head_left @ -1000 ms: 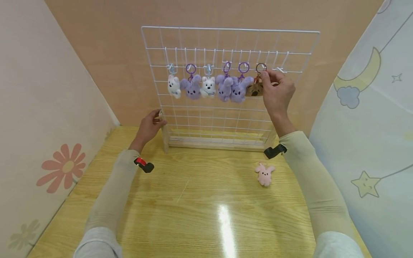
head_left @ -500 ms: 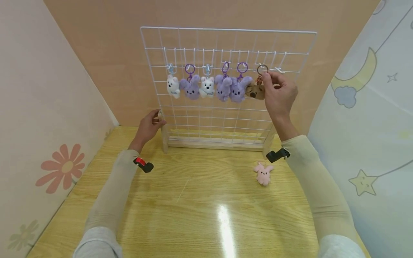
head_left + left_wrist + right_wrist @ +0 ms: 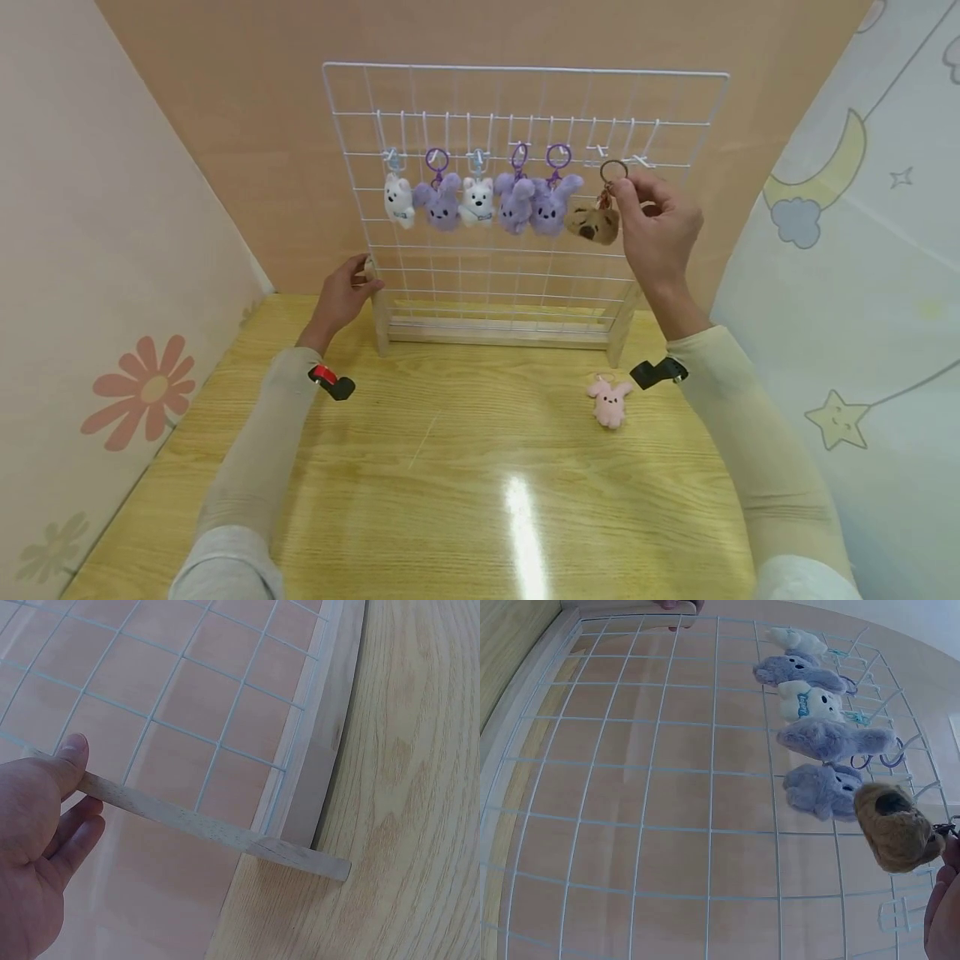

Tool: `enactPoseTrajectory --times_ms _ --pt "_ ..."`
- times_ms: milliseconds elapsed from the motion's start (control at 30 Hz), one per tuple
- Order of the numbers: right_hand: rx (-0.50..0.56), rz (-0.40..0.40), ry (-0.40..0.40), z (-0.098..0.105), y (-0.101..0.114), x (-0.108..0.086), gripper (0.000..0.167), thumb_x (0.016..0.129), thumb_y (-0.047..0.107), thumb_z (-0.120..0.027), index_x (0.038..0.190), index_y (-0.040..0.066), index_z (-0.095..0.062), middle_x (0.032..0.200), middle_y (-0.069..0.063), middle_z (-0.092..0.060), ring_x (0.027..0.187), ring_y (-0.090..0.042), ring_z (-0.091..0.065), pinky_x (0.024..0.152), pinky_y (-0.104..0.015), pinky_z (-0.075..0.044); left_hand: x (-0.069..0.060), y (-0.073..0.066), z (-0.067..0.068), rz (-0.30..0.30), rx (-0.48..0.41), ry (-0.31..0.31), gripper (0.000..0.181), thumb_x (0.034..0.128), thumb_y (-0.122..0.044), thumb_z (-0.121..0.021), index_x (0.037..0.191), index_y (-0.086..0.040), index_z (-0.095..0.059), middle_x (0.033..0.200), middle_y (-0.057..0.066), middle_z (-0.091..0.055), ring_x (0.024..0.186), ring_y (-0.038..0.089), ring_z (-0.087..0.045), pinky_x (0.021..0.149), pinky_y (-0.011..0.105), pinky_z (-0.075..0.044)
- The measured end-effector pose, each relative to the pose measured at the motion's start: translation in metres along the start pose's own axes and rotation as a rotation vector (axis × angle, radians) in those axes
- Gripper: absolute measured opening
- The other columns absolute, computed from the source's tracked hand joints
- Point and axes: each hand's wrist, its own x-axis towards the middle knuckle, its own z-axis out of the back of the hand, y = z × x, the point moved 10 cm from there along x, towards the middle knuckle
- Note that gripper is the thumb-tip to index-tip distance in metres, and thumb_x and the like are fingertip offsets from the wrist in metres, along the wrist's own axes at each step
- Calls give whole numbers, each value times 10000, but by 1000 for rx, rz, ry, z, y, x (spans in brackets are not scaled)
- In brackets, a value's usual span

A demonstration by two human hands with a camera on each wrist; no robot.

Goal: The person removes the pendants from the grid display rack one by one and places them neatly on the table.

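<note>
A brown plush bear keychain (image 3: pixel 593 223) dangles from my right hand (image 3: pixel 660 221), whose thumb and fingers pinch it just below its dark metal ring. That ring stands a little below and right of a bare hook on the white wire grid rack (image 3: pixel 495 258). In the right wrist view, the plush bear (image 3: pixel 894 825) hangs in front of the mesh, beside only the edge of my hand (image 3: pixel 943 900). My left hand (image 3: pixel 347 292) holds the upper end of the rack's left wooden leg. Up close in the left wrist view, its thumb lies over this wooden leg (image 3: pixel 210 825).
White bear keychains (image 3: pixel 399 200) and purple rabbit keychains (image 3: pixel 437 205) hang in a row on the rack's hooks. A pink rabbit keychain (image 3: pixel 610 403) lies on the wooden table (image 3: pixel 420 500) at the right. Patterned walls (image 3: pixel 847 292) rise at both sides.
My right hand has drawn the brown bear keychain down and to the right, its ring coming away from the hook. My left hand stays on the wooden leg.
</note>
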Motion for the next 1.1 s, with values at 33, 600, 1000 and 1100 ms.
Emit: enactPoseTrajectory --times_ms 33,600,1000,1100 --pt "-1 2 3 1 -1 -1 166 937 95 -712 932 -47 -798 750 161 -680 670 -17 -566 553 -159 -405 0 0 0 -1 -2 1 625 1036 -182 -636 1572 -23 -356 1542 224 -456 1323 417 -549 1025 562 -515" --pt "-114 25 75 25 -47 -32 185 922 162 -768 929 -17 -811 833 47 -755 638 -20 -569 567 -144 -438 0 0 -1 -2 -14 16 652 1039 -219 -627 1586 -25 -330 1558 231 -431 1345 426 -528 1054 561 -495" --pt "-152 20 135 40 -65 -58 139 919 127 -774 944 -2 -819 797 284 -655 677 2 -571 563 -118 -425 -1 -1 -1 -6 4 14 659 1041 -230 -623 1592 -31 -321 1556 238 -432 1340 429 -532 1052 560 -498" --pt "-172 16 159 43 -70 -64 124 924 125 -775 954 15 -825 804 288 -649 711 -5 -568 571 -130 -417 -1 0 -1 1 2 14 663 1042 -235 -621 1595 -33 -316 1558 235 -430 1344 424 -530 1057 558 -494"
